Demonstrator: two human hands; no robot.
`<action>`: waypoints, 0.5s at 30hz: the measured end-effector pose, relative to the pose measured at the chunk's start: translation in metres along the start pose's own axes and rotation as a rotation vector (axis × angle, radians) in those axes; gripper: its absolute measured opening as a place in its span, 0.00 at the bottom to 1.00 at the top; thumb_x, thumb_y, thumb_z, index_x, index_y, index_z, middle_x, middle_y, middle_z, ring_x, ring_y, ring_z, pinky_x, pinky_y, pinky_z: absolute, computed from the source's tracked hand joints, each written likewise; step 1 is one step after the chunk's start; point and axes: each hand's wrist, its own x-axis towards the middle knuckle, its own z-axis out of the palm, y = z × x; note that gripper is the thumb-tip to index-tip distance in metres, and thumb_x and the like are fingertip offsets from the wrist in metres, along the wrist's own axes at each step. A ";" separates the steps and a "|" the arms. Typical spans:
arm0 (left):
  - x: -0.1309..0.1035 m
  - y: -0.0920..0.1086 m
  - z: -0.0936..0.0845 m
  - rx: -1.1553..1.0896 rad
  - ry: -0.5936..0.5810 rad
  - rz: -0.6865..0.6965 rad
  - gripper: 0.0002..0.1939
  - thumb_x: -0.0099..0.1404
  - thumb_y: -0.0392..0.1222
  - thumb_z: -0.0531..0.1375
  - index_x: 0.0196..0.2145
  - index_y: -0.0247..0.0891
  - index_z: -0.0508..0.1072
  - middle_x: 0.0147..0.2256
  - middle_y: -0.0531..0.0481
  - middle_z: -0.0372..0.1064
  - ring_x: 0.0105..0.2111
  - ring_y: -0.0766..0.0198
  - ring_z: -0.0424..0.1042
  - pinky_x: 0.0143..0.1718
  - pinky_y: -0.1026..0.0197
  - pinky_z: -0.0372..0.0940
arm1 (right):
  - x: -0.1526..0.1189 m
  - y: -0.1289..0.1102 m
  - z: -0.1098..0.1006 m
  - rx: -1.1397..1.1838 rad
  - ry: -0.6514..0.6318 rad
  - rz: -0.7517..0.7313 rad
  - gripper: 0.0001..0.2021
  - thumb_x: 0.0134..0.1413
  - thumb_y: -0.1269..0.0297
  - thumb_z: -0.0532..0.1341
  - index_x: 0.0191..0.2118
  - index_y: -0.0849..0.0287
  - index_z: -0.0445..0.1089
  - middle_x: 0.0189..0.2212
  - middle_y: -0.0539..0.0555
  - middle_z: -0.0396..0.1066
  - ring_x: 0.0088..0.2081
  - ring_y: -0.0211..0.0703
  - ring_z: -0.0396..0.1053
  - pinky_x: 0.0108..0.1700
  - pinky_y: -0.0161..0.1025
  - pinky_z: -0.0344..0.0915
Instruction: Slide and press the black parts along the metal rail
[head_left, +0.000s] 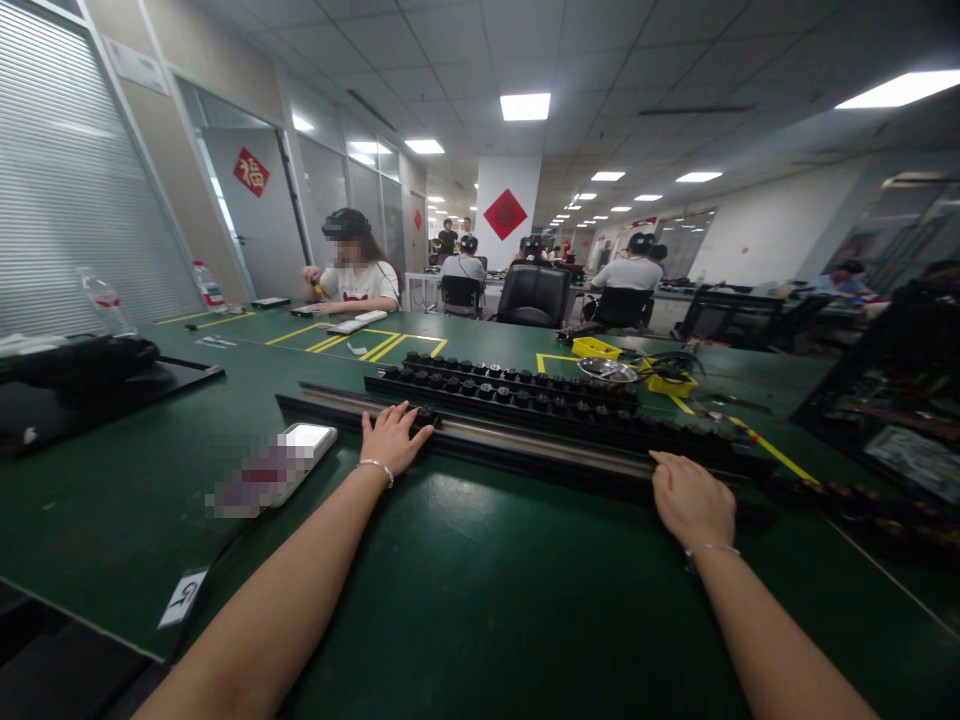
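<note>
A long black rail (517,448) with a pale metal strip along its channel lies across the green table in front of me. My left hand (394,440) rests on its left part, fingers spread, beside a small dark block (426,418) in the channel. My right hand (694,500) is curled over the right part of the rail, its index finger at the channel's edge; the other fingertips are hidden. Just behind the rail, long black strips (510,395) carry rows of round dark parts.
A phone-like device (307,445) lies left of the rail. Behind are a metal bowl (607,370), a yellow tray (596,347) and cables. A black case (90,365) is at far left. Across the table sits a person (360,275); others sit farther back.
</note>
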 end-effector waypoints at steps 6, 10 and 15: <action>-0.001 0.002 0.001 0.002 -0.003 0.007 0.32 0.63 0.64 0.40 0.57 0.47 0.61 0.62 0.49 0.52 0.62 0.49 0.48 0.59 0.32 0.37 | 0.000 0.000 -0.001 0.000 -0.004 -0.003 0.25 0.59 0.62 0.39 0.52 0.57 0.68 0.52 0.55 0.67 0.55 0.49 0.61 0.53 0.51 0.58; -0.001 0.004 0.002 0.011 0.008 0.021 0.32 0.63 0.64 0.39 0.57 0.48 0.61 0.62 0.49 0.52 0.62 0.49 0.49 0.59 0.32 0.37 | 0.000 0.001 0.001 -0.006 0.014 -0.019 0.25 0.59 0.62 0.40 0.51 0.57 0.69 0.51 0.55 0.68 0.54 0.48 0.62 0.53 0.49 0.58; -0.001 0.005 0.003 0.025 0.013 0.018 0.32 0.63 0.64 0.40 0.57 0.48 0.62 0.62 0.49 0.53 0.62 0.48 0.49 0.59 0.32 0.38 | 0.000 0.003 0.003 -0.019 0.029 -0.039 0.25 0.59 0.62 0.39 0.51 0.58 0.69 0.51 0.55 0.68 0.54 0.48 0.62 0.52 0.48 0.59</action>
